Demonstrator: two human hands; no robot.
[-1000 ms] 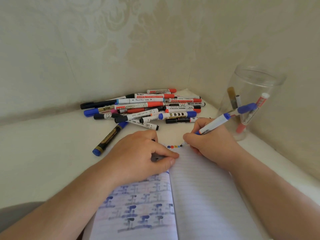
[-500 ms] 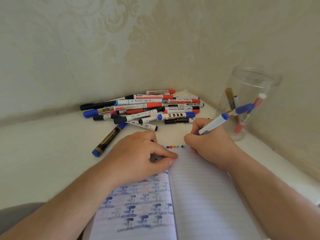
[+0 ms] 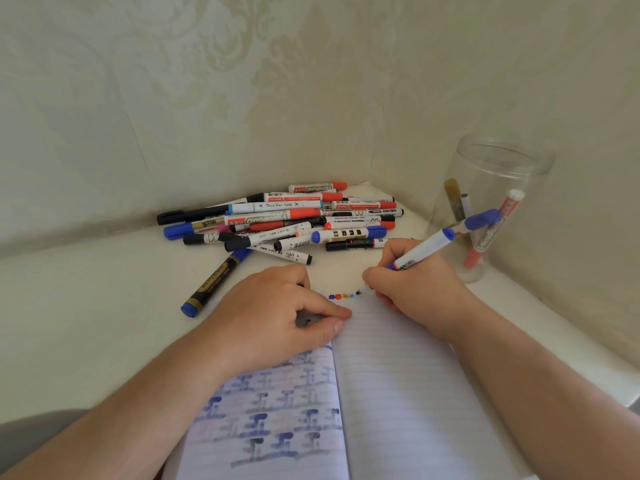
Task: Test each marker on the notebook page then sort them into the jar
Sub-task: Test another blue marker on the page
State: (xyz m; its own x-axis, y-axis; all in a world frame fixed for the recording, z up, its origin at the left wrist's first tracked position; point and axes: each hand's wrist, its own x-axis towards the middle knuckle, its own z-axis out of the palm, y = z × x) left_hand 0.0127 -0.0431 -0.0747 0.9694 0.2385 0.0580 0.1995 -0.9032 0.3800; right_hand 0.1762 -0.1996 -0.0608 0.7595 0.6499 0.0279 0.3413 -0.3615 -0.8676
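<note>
Right hand [image 3: 415, 289] grips white marker [image 3: 420, 249], tip on notebook [image 3: 398, 375]; left hand [image 3: 273, 317] curls around a dark cap [image 3: 309, 321] there

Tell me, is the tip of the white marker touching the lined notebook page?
Touching: head view shows the white marker tip meeting the lined notebook page.

Cream damask-patterned wallpaper [image 3: 277, 81], red, blue and black capped markers [image 3: 291, 220], clear jar [image 3: 491, 188], lined notebook page [image 3: 408, 393] with blue-grey bleed-through marks, multicoloured test dots [image 3: 341, 296]
</note>
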